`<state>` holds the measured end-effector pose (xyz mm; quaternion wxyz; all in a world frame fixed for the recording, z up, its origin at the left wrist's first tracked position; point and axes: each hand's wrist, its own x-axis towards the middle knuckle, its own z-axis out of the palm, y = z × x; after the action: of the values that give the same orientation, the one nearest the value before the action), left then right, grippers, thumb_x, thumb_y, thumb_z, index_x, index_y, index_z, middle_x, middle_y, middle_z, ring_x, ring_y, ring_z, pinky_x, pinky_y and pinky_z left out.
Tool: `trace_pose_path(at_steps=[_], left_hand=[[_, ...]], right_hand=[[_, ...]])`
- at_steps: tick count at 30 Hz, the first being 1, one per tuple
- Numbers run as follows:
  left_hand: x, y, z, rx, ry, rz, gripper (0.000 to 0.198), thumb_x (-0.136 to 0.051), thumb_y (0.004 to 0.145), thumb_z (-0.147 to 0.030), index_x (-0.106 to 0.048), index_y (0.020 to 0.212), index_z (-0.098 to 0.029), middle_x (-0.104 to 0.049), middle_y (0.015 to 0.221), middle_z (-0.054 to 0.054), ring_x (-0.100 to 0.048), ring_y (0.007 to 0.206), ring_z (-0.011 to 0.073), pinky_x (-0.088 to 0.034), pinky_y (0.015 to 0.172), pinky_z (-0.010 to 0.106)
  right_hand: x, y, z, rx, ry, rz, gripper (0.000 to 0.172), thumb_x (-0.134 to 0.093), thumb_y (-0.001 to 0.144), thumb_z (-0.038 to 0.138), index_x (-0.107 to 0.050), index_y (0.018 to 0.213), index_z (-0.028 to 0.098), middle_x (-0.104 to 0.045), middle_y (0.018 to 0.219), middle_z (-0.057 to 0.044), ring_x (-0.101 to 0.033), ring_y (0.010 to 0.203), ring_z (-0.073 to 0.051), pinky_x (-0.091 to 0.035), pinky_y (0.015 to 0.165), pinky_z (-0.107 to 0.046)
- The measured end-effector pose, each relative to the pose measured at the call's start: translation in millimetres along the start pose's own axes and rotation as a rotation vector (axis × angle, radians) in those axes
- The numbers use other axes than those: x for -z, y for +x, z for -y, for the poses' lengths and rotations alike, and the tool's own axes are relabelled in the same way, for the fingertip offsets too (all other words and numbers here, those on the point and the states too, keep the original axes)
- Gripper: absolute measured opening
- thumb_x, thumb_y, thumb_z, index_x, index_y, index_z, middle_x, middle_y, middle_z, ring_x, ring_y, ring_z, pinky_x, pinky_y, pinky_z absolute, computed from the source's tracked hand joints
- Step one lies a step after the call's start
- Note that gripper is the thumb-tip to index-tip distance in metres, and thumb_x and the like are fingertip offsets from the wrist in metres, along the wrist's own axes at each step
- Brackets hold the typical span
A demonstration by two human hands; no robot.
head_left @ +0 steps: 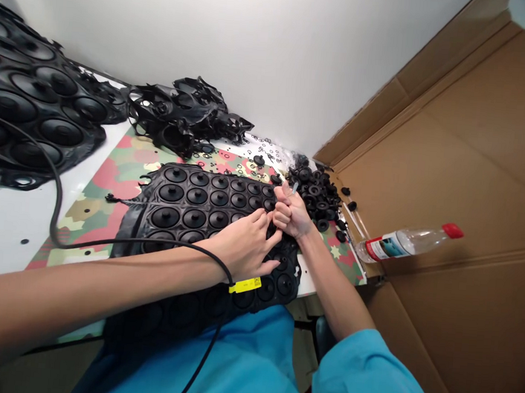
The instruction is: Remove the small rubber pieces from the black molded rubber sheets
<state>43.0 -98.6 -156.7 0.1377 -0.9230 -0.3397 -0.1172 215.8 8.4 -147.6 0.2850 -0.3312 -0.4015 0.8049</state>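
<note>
A black rubber sheet with rows of round moulded discs lies across the table's front edge and hangs towards my lap. My left hand rests on the sheet's right part, thumb apart from the fingers, its fingertips at the sheet beside my other hand. My right hand is curled into a fist round a thin light-coloured tool, whose tip sticks out above the fingers. Most of the tool is hidden in the fist. Both hands touch or nearly touch at the sheet's right edge.
Loose black rubber parts are heaped right of the sheet. Torn black scrap lies behind, and more disc sheets at left. A bottle with a red cap lies by the cardboard. A black cable with a yellow tag crosses my left forearm.
</note>
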Motion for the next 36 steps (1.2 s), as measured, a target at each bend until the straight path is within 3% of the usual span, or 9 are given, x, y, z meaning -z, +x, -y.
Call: trace_pose_path(at_steps=[8, 12, 15, 20, 23, 27, 32, 36], left_hand=[[0.1, 0.5, -2.2, 0.005, 0.045, 0.054, 0.080, -0.033, 0.113, -0.068, -0.067, 0.149, -0.006, -0.077, 0.118, 0.029, -0.069, 0.116, 0.0420, -0.043, 0.105, 0.048], [-3.7, -3.0, -3.7, -0.007, 0.020, 0.013, 0.073, -0.043, 0.112, -0.066, -0.048, 0.171, -0.024, -0.077, 0.132, 0.025, -0.070, 0.122, 0.0412, -0.043, 0.107, 0.050], [-10.0, -6.2, -5.2, 0.015, -0.064, -0.042, 0.068, -0.053, 0.110, -0.064, -0.049, 0.170, -0.033, -0.073, 0.145, 0.021, -0.067, 0.134, 0.0415, -0.039, 0.116, 0.055], [-15.9, -7.5, -7.3, 0.046, -0.130, -0.046, 0.065, -0.060, 0.108, -0.061, -0.060, 0.162, -0.025, -0.064, 0.158, 0.024, -0.059, 0.149, 0.0435, -0.037, 0.124, 0.057], [-14.7, -6.7, -7.7, 0.048, -0.103, -0.055, 0.064, -0.061, 0.108, -0.058, -0.063, 0.159, -0.020, -0.063, 0.156, 0.028, -0.060, 0.148, 0.0459, -0.041, 0.122, 0.057], [-13.7, -5.5, -6.7, 0.036, -0.080, -0.081, 0.064, -0.060, 0.108, -0.054, -0.061, 0.158, -0.014, -0.064, 0.154, 0.032, -0.062, 0.146, 0.0465, -0.044, 0.119, 0.056], [-14.3, -3.7, -3.6, 0.024, -0.122, -0.077, 0.063, -0.060, 0.107, -0.052, -0.061, 0.155, -0.011, -0.068, 0.150, 0.029, -0.062, 0.145, 0.0415, -0.044, 0.121, 0.052], [-11.2, -2.8, -2.2, 0.026, -0.131, -0.047, 0.061, -0.059, 0.107, -0.053, -0.063, 0.153, -0.012, -0.068, 0.149, 0.028, -0.062, 0.144, 0.0421, -0.046, 0.118, 0.053]], right_hand=[[12.2, 5.8, -0.2, -0.044, 0.089, 0.042, 0.050, -0.011, 0.122, 0.052, -0.020, 0.080, 0.028, -0.001, 0.054, 0.014, 0.010, 0.044, -0.011, -0.004, 0.034, -0.019], [13.8, 2.2, -1.0, 0.021, 0.142, 0.021, 0.051, -0.011, 0.122, 0.054, -0.018, 0.079, 0.027, 0.002, 0.056, 0.013, 0.012, 0.046, -0.011, -0.001, 0.035, -0.019], [12.7, -3.9, -0.7, 0.067, 0.179, -0.037, 0.052, -0.008, 0.122, 0.055, -0.018, 0.079, 0.027, 0.005, 0.057, 0.013, 0.014, 0.046, -0.011, 0.001, 0.035, -0.019], [6.5, -8.4, 4.1, 0.177, 0.204, -0.176, 0.056, -0.024, 0.121, 0.061, -0.018, 0.077, 0.026, 0.002, 0.058, 0.013, 0.010, 0.047, -0.011, -0.003, 0.038, -0.020], [1.9, -7.6, 6.9, 0.257, 0.195, -0.260, 0.058, -0.036, 0.119, 0.061, -0.019, 0.076, 0.026, -0.004, 0.057, 0.013, 0.005, 0.048, -0.011, -0.008, 0.039, -0.021], [-3.1, -7.5, 7.0, 0.378, 0.193, -0.332, 0.058, -0.033, 0.121, 0.058, -0.019, 0.075, 0.025, -0.009, 0.055, 0.012, 0.000, 0.049, -0.012, -0.013, 0.041, -0.021], [-9.8, -8.3, 4.7, 0.387, 0.143, -0.312, 0.063, -0.044, 0.117, 0.064, -0.022, 0.073, 0.024, -0.011, 0.055, 0.012, -0.002, 0.048, -0.011, -0.014, 0.042, -0.021], [-15.5, -8.8, 3.2, 0.396, 0.143, -0.246, 0.062, -0.022, 0.121, 0.058, -0.025, 0.070, 0.023, -0.012, 0.053, 0.010, 0.000, 0.049, -0.012, -0.011, 0.043, -0.023]])
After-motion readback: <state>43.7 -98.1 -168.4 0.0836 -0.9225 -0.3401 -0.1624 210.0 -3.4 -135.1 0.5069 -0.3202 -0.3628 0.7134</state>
